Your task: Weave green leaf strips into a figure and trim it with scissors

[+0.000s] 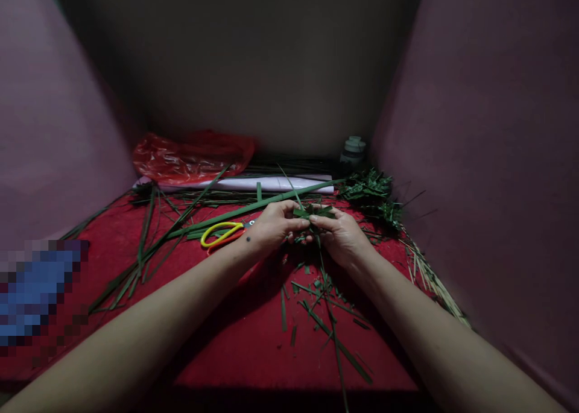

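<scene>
Between my two hands is a small piece of folded green leaf strips (312,211), with a thin stem hanging down from it past the near table edge. My left hand (275,225) pinches its left side, thumb on top. From the other side my right hand (341,232) grips it, the thumb tip close to the left thumb. The fingers underneath are partly hidden. A pair of scissors (222,234) with yellow and orange handles lies just left of my left wrist, its blades partly covered by the hand.
Long green leaf strips (154,250) spread over the red cloth (217,353). Cut scraps (325,292) lie below my hands. Behind are a red plastic bag (194,157), a pale roll (271,185), a jar (353,151), bunched woven leaves (368,187) and dry stalks (432,274). Walls stand on three sides.
</scene>
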Available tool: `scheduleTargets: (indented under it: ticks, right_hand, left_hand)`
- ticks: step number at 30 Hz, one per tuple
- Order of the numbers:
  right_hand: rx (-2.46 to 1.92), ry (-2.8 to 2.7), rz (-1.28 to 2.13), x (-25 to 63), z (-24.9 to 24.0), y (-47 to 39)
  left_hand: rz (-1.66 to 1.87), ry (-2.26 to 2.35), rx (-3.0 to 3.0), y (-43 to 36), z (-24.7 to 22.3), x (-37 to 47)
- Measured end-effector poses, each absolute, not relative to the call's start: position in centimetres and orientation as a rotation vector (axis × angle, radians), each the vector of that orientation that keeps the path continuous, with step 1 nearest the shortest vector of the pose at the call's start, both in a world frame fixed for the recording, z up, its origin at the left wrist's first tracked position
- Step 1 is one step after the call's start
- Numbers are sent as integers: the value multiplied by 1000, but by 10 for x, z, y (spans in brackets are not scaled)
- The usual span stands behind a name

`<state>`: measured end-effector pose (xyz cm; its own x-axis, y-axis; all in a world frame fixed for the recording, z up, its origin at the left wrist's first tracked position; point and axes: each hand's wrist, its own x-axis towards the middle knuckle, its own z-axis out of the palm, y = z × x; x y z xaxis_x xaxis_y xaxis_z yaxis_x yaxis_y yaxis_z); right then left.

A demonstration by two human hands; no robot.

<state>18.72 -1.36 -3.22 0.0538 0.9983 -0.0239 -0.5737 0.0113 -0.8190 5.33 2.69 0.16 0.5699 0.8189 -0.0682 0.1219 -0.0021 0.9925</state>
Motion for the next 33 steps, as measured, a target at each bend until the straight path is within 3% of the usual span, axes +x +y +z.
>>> scheduleTargets:
  ticks: [17,26,33]
  right_hand:
    - [-863,-771,1584,200,-27,-14]
    - [-942,-775,1568,203,-32,-12]
    - [-945,-769,1615,202,-36,-12]
  left_hand:
    - [721,903,1630,36,-3,45]
    - [505,1294,2083,56,14,-15]
    - [127,1507,2457,54,7,-67]
